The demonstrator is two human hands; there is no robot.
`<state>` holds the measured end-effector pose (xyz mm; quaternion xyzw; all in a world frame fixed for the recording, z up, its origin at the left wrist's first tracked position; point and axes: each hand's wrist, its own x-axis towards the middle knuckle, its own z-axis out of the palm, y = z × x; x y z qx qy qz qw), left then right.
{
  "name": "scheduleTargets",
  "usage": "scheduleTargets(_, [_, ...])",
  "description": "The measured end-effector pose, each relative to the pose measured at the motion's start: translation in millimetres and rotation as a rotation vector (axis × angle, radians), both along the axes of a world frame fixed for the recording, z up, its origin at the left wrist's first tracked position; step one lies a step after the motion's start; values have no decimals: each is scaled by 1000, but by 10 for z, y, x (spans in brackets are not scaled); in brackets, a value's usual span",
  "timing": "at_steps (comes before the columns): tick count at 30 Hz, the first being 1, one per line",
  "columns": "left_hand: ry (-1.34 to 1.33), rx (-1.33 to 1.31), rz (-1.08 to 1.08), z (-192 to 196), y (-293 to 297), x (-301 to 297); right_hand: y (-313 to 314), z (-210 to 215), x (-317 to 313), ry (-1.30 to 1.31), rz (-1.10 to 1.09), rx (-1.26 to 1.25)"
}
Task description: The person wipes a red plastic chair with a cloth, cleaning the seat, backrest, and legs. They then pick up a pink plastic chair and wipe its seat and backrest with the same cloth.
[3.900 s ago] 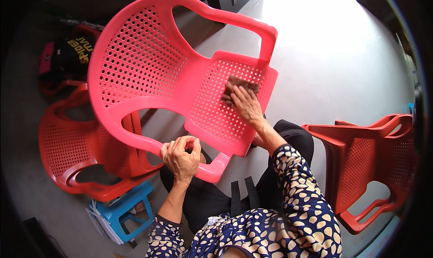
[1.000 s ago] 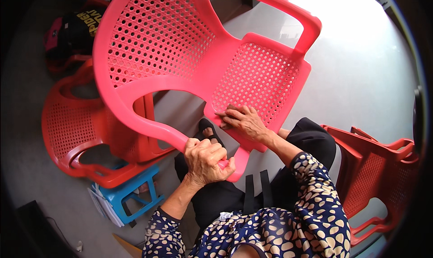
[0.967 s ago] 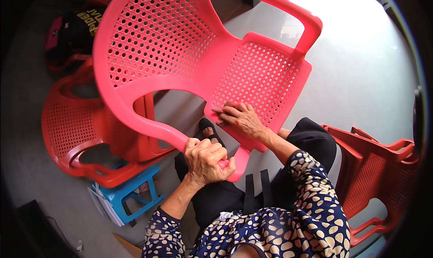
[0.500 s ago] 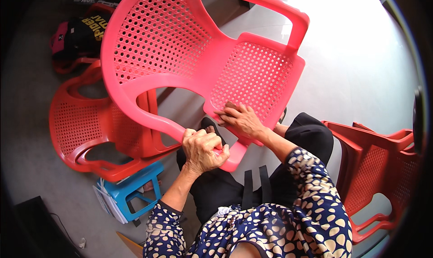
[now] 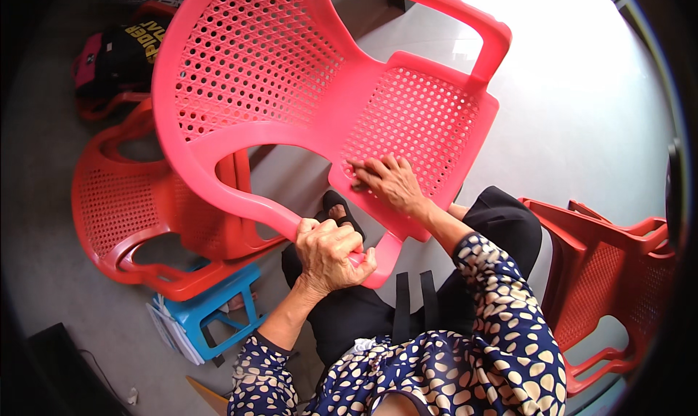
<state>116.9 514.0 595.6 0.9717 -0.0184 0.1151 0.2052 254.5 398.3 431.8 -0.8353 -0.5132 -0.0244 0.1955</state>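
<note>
At the far left, low on the grey floor, a black object with a thin cable beside it sits near the rim. Above, a dark bag with pink and yellow on it has red plastic showing just above and below. Below the bag stands a red chair, its back and seat pierced with small holes. A blue stool is partly covered by that chair, with white papers along its left side.

The pink chair fills the middle, in front of the person, turned so its backrest lies to the upper left and its seat to the right. The left hand has its grip closed around the front part of the nearer armrest, knuckles up, thumb toward the right. Through the opening under that armrest, a dark shoe shows on the floor.

The right hand reaches onto the seat's near corner, palm down, fingers bent and pointing left; whether its grip holds anything is hidden under the fingers. Dark trousers show below and right of it. At the far right, red chairs stand stacked close together, well apart from the pink chair.
</note>
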Motion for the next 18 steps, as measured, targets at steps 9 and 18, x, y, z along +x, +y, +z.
scheduleTargets(9, [-3,22,12,11,-1,12,542,-188,279,-127,-159,73])
scheduleTargets(18, [24,88,18,29,-30,0,-574,262,-370,-6,-36,-100])
